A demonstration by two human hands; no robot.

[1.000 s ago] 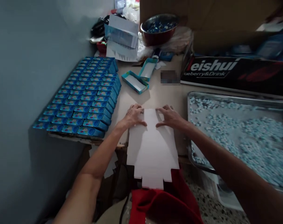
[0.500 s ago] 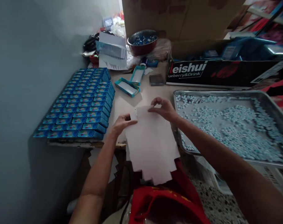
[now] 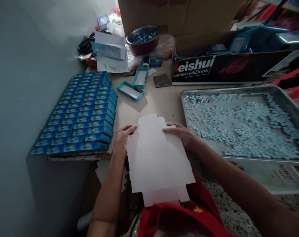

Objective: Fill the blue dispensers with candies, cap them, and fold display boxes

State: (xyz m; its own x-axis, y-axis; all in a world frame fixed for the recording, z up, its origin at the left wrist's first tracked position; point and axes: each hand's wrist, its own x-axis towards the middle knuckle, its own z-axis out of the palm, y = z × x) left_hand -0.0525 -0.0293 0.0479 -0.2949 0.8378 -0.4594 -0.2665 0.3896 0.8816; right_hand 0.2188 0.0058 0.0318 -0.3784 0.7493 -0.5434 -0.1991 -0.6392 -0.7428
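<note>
Head view: L hand (image 3: 122, 138) + R hand (image 3: 184, 134) grip opp. edges of white cut card (image 3: 156, 158), flat, unfolded; 2 blue trays (image 3: 130, 91) formed, blue boxes (image 3: 81, 115) in rows on bench (image 3: 161, 102).

Bare forearms (image 3: 228, 172); red lap cloth (image 3: 208, 200), loosely creased (small yellow mark (image 3: 198, 209))

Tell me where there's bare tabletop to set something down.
Bare table shows between the turquoise trays, the white card, the blue boxes and the metal tray, probably your best spot. Only a thin strip shows between the metal tray and the black carton. The far end, left of the carton, is crowded with papers, plastic and the bowl.
</note>
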